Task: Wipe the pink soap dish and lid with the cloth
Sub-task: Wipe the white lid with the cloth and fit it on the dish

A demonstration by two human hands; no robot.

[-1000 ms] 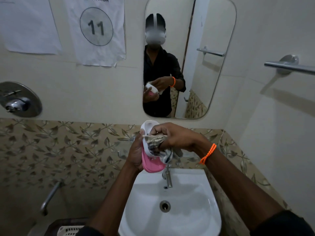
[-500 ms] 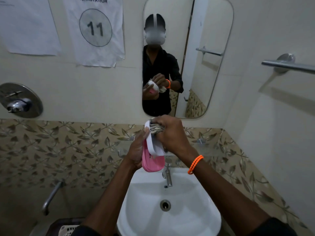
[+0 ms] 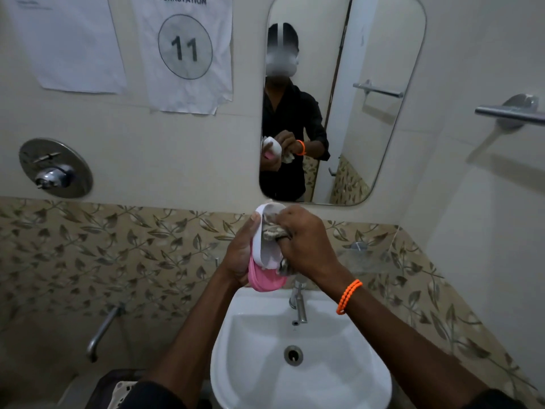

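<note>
Left hand [image 3: 240,255] clamped around soap dish [image 3: 267,280], pink base low, white lid [image 3: 267,246] part above | dish upright above far edge of sink [image 3: 339,379], long axis near vertical | right hand [image 3: 306,243] closed on cloth [image 3: 272,231], pressed inside lid

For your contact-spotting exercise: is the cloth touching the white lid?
Touching. The head view shows the right hand pressing the cloth into the white lid.
</note>
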